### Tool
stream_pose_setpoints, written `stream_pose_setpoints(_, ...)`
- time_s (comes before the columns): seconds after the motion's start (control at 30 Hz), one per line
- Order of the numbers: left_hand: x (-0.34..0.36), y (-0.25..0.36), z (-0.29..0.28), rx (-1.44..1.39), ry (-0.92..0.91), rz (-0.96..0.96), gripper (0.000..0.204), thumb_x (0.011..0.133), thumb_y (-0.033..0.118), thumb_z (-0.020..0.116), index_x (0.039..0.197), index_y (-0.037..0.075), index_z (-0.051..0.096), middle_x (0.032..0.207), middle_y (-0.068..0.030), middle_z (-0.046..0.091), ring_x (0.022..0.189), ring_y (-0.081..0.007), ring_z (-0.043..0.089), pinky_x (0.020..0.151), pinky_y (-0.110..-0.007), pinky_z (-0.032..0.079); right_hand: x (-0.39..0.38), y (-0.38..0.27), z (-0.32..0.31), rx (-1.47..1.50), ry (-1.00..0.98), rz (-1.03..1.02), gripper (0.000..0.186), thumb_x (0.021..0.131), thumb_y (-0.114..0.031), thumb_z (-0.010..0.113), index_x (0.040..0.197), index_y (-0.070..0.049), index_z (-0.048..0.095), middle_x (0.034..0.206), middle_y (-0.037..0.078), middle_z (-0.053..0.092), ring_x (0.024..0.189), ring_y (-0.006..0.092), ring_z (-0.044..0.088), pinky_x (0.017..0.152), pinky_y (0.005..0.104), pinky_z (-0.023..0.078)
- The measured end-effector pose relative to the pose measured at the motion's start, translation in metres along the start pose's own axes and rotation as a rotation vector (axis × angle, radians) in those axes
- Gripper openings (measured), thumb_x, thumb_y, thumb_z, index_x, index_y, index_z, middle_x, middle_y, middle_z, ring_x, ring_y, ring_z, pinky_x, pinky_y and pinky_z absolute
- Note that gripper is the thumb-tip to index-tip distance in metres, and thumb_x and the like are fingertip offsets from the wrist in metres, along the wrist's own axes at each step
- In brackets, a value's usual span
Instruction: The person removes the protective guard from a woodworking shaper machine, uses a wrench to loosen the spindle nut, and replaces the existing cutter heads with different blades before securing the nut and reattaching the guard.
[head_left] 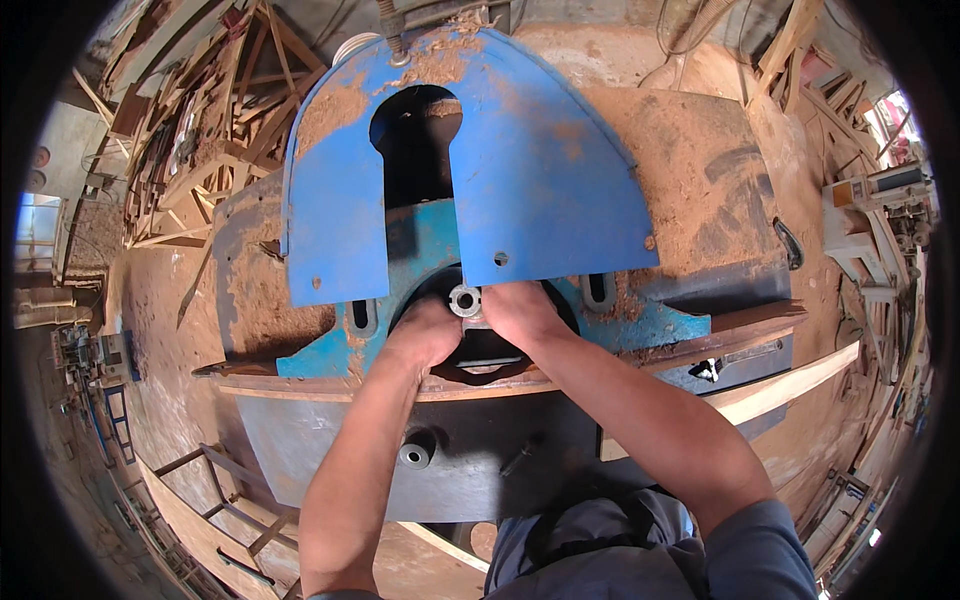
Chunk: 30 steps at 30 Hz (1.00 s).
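Nearest the person, a small round socket (414, 455) is sitting in the grey steel table (330, 450), untouched. Beyond it, both forearms are reaching forward over a wooden board (780, 385) lying across the table. The left hand (428, 332) and the right hand (518, 312) are pressing close together, fingers curled around a small metal collar (465, 300) standing upright between them, dead centre, equally near both. Whether they are gripping it tight, I cannot tell. Farther off, the blue slotted guard (540, 170) is arching over the spindle opening.
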<state>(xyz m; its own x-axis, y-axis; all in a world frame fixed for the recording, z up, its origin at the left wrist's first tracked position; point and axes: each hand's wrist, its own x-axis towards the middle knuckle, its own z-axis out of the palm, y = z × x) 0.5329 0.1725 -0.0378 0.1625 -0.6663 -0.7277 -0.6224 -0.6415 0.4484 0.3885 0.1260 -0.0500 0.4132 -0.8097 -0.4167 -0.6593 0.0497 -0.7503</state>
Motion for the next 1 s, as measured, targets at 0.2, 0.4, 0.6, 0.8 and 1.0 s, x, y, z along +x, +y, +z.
stream_pose_setpoints(0.2,0.0,-0.008,0.005,-0.03,0.018,0.087,0.035,0.094,0.018,0.054,0.12,-0.002,0.065,0.124,-0.0229,0.065,0.116,-0.031,0.059,0.099,-0.037,0.043,0.004,0.001,0.0,0.052,-0.024,0.023,0.039,0.102,-0.024,0.03,0.125,-0.001,0.053,0.127,0.029,0.057,0.118,0.0476,0.053,0.098,0.0524,0.044)
stream_pose_setpoints(0.4,0.004,-0.011,0.0,0.04,-0.056,0.057,0.034,0.092,0.015,0.054,0.118,-0.004,0.065,0.122,-0.0252,0.065,0.115,-0.0318,0.06,0.097,-0.037,0.045,-0.003,-0.014,-0.005,0.086,-0.037,0.165,0.04,0.103,-0.024,0.029,0.124,0.0,0.053,0.126,0.03,0.057,0.117,0.048,0.053,0.097,0.0526,0.045)
stream_pose_setpoints(0.6,0.006,-0.006,0.005,-0.03,-0.003,0.023,0.032,0.091,0.013,0.055,0.111,-0.008,0.066,0.116,-0.0265,0.067,0.11,-0.0299,0.062,0.094,-0.038,0.046,0.002,-0.004,-0.001,0.177,-0.033,0.256,0.053,0.105,-0.039,0.034,0.137,0.001,0.046,0.139,0.024,0.052,0.127,0.0362,0.049,0.105,0.0411,0.038)
stream_pose_setpoints(0.8,-0.003,0.008,-0.006,0.022,-0.022,0.053,0.033,0.079,0.013,0.054,0.101,-0.007,0.069,0.11,-0.0316,0.065,0.113,-0.0401,0.063,0.092,-0.042,0.05,0.0,-0.001,-0.006,0.181,-0.038,0.202,0.054,0.104,-0.041,0.04,0.133,0.003,0.05,0.131,0.024,0.056,0.122,0.0338,0.053,0.103,0.04,0.039)
stream_pose_setpoints(1.0,-0.047,0.029,-0.001,0.333,0.24,0.216,0.02,0.079,0.012,0.06,0.087,0.0,0.074,0.093,-0.0221,0.072,0.09,-0.0378,0.071,0.082,-0.045,0.057,-0.039,-0.013,-0.028,0.283,-0.037,0.046,0.053,0.103,-0.036,0.045,0.137,0.005,0.048,0.124,0.024,0.063,0.12,0.0367,0.057,0.105,0.0409,0.041)
